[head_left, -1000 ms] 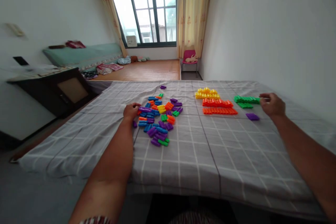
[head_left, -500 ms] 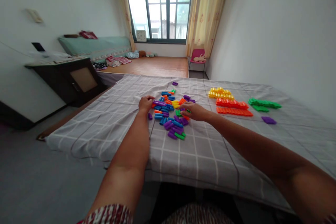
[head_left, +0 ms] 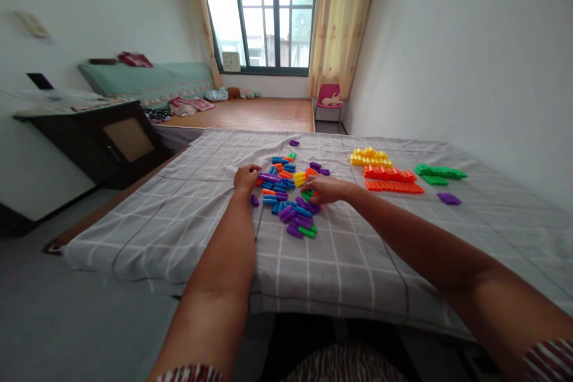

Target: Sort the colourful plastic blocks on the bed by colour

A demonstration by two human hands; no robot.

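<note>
Though no lettering reads anywhere, items are: left hand (head_left: 246,180), palm down, at the mixed pile (head_left: 281,186)'s left edge; right hand (head_left: 326,189), reaching in from the right, fingers curled low over green pieces (head_left: 307,196); grip on either, too small to tell.

Loose pieces (head_left: 271,178) looking like smooth plastic, catching glossy highlights. Orange rows (head_left: 394,187) showing same plastic sheen, ridged surface. Checked cloth (head_left: 331,268) lying matt, softly creased. Curtains (head_left: 342,18) hanging as thin, light-passing cloth. Wall (head_left: 430,59) looking smooth, matt. Low platform (head_left: 268,113) showing faint sheen. Cabinet (head_left: 92,140) looking like dark wood.
</note>
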